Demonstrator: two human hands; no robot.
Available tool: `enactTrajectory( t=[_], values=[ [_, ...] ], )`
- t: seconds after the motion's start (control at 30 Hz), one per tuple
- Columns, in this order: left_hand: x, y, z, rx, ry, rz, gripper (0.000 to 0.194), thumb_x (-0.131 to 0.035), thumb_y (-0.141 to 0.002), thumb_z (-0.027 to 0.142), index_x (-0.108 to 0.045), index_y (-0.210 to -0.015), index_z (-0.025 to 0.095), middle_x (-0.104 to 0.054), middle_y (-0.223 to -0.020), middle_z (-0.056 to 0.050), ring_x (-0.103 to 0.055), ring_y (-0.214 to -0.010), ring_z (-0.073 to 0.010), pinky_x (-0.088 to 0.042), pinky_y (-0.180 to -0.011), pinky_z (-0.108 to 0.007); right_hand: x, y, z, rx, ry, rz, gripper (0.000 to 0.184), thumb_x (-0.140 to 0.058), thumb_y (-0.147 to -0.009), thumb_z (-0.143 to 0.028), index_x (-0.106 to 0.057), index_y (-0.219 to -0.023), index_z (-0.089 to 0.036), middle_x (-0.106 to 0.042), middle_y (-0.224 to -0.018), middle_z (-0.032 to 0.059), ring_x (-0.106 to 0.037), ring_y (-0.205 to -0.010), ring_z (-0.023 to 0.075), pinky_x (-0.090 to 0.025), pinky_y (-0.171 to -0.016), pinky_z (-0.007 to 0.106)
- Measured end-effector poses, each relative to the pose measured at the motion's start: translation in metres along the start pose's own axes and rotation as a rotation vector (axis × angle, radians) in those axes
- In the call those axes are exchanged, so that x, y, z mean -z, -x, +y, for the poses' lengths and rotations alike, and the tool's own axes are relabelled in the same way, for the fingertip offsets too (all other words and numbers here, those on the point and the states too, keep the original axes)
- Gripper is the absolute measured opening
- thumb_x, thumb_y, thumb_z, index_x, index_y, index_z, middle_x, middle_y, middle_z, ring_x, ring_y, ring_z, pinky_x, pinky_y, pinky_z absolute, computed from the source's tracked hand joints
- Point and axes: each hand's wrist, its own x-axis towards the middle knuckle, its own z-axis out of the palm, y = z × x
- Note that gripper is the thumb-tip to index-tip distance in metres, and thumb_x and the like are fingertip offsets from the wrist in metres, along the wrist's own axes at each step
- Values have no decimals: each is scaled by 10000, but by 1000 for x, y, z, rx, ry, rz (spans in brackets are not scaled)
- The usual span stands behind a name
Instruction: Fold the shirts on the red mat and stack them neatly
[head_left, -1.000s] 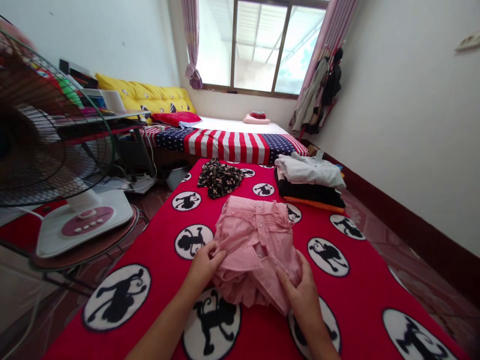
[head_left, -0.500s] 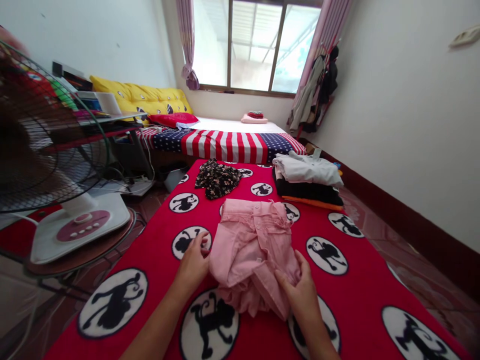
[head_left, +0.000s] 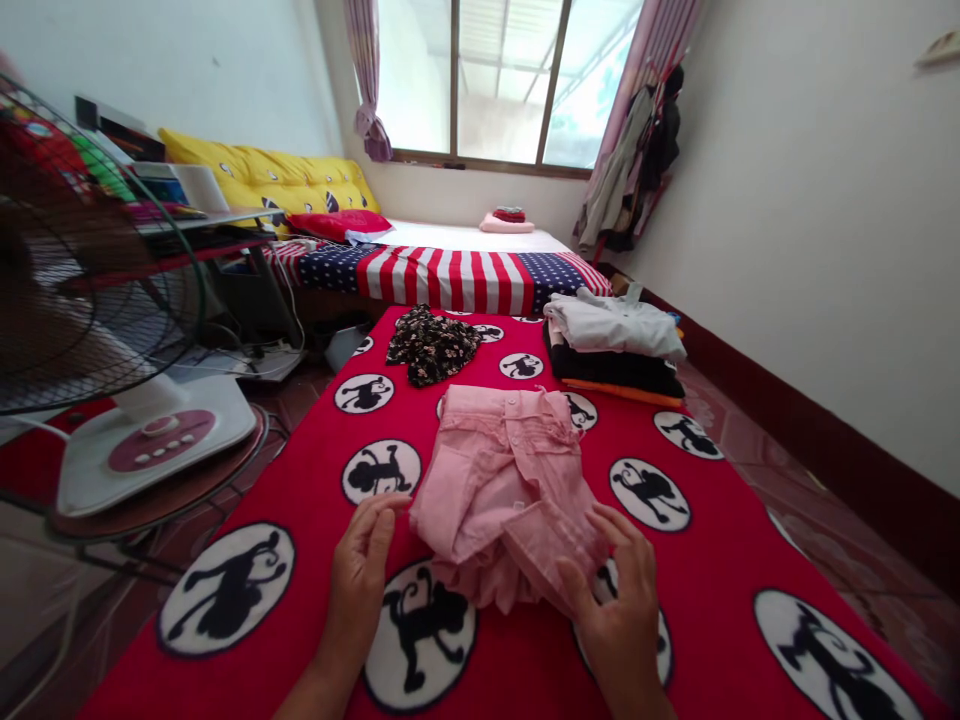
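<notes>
Showing a crumpled pink button-front shirt [head_left: 502,490], its shape partly hidden by folds, at lower centre on a red monkey-print blanket [head_left: 720,530]: left hand [head_left: 360,590] spread, just beside it; right hand [head_left: 619,620] spread against its lower right corner, pinching nothing.

left hand [head_left: 356,590] | released pink shirt [head_left: 499,480] | now open, just beside it

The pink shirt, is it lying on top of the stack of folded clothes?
No, the pink shirt lies on the red monkey-print blanket, apart from the folded stack.
</notes>
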Motion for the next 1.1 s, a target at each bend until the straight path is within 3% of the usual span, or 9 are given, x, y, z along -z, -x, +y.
enactTrajectory(
  t=[0.1,0.2,0.3,0.37,0.5,0.6,0.7,0.93,1.1],
  values=[
    [-5,9,7,83,38,-144,401,-637,-780,470,-677,-1039,167,-701,-1012,-87,-639,-946,-251,-495,-851,-323,4,3,-13,148,125,-149,478,-726,-726,-369,-585,-1170,-262,-583,-1171,75,-511,-1079,274,-416,-941,443],
    [-16,10,12,202,137,-208,451,-720,-699,469,-671,-1015,151,-708,-866,-66,-648,-781,-218,-511,-703,-279,1,3,-13,80,175,-204,411,-672,-740,-213,-619,-1145,-256,-602,-1125,72,-533,-1039,261,-444,-900,409],
    [-24,9,15,273,208,-161,389,-758,-655,458,-663,-869,147,-655,-722,-15,-597,-655,-153,-470,-587,-214,1,1,-6,-15,43,-193,246,-568,-786,-160,-687,-985,-244,-645,-1024,51,-577,-967,227,-462,-856,356],
    [-25,9,16,329,251,-136,375,-773,-636,453,-637,-805,147,-604,-657,15,-549,-585,-119,-439,-529,-192,4,0,-3,-161,-138,-171,160,-574,-817,-240,-702,-910,-212,-670,-951,44,-602,-904,211,-476,-814,319],
    [-22,9,13,420,324,-120,415,-786,-618,462,-601,-825,153,-591,-666,24,-545,-577,-118,-454,-511,-200,11,-3,0,-697,-568,-42,248,-718,-719,-391,-692,-800,-158,-680,-739,7,-607,-683,161,-489,-611,233],
    [-19,8,9,440,338,-125,424,-790,-618,463,-583,-825,156,-584,-646,31,-541,-559,-111,-453,-502,-194,11,-8,4,-1044,-960,75,210,-775,-656,-312,-684,-766,-159,-707,-730,4,-628,-633,146,-515,-568,222],
    [-18,7,5,439,343,-130,407,-785,-636,455,-581,-824,156,-578,-629,35,-532,-541,-98,-432,-488,-174,9,-14,9,-1304,-1219,118,99,-650,-769,-156,-698,-856,-153,-741,-825,40,-683,-712,156,-571,-646,260],
    [-18,5,6,482,411,-113,401,-802,-618,421,-600,-830,148,-582,-614,35,-516,-497,-86,-422,-461,-170,11,-22,2,-1466,-1364,121,339,-425,-915,-66,-603,-1193,-145,-752,-825,58,-712,-715,140,-597,-677,268],
    [-19,5,10,502,438,-103,411,-812,-604,412,-598,-830,144,-585,-604,38,-524,-491,-88,-420,-458,-170,13,-24,-2,-1481,-1386,102,354,-393,-944,-91,-574,-1242,-150,-754,-840,59,-719,-754,139,-599,-687,257]
  ],
)
